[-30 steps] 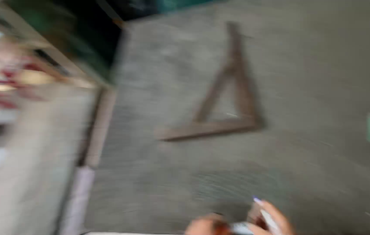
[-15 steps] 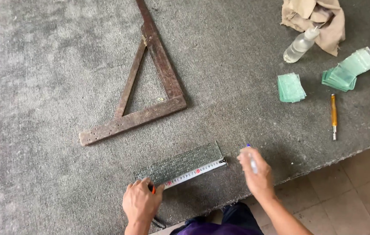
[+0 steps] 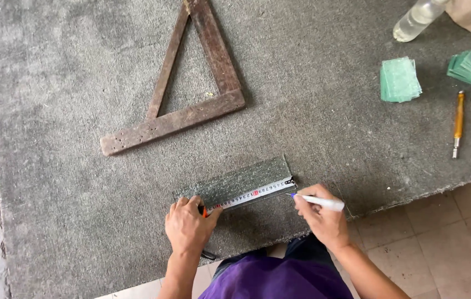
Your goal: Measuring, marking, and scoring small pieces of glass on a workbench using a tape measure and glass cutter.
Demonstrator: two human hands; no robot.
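Just left of the marker: tape measure.

Tape measure: white blade with dark markings and a red mark near the middle, drawn out straight and laid flat, slanting up to the right along the near edge of the glass strip; its orange case is mostly hidden at the left end.

Glass strip: narrow rectangular piece of patterned, greenish glass, lying flat on the grey carpeted table near its front edge.

Marker pen: slim white body, blue tip pointing left, touching the tape's right end.
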